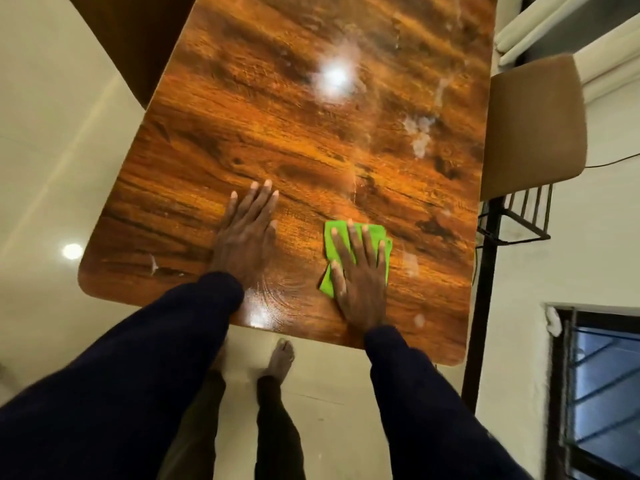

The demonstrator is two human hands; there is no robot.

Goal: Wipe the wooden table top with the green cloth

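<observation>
The glossy wooden table top (277,133) fills the middle of the head view, with whitish smears toward its far right part. A folded green cloth (337,232) lies near the table's front edge. My right hand (360,271) presses flat on the cloth with straight, spread fingers, covering most of it. My left hand (247,230) rests flat on the bare wood to the left of the cloth, fingers straight. Both arms wear dark sleeves.
A tan chair (533,126) on a black frame stands against the table's right side. Another chair back (131,36) shows at the far left corner. Pale tiled floor (52,133) lies to the left. A barred window (602,393) is low at right.
</observation>
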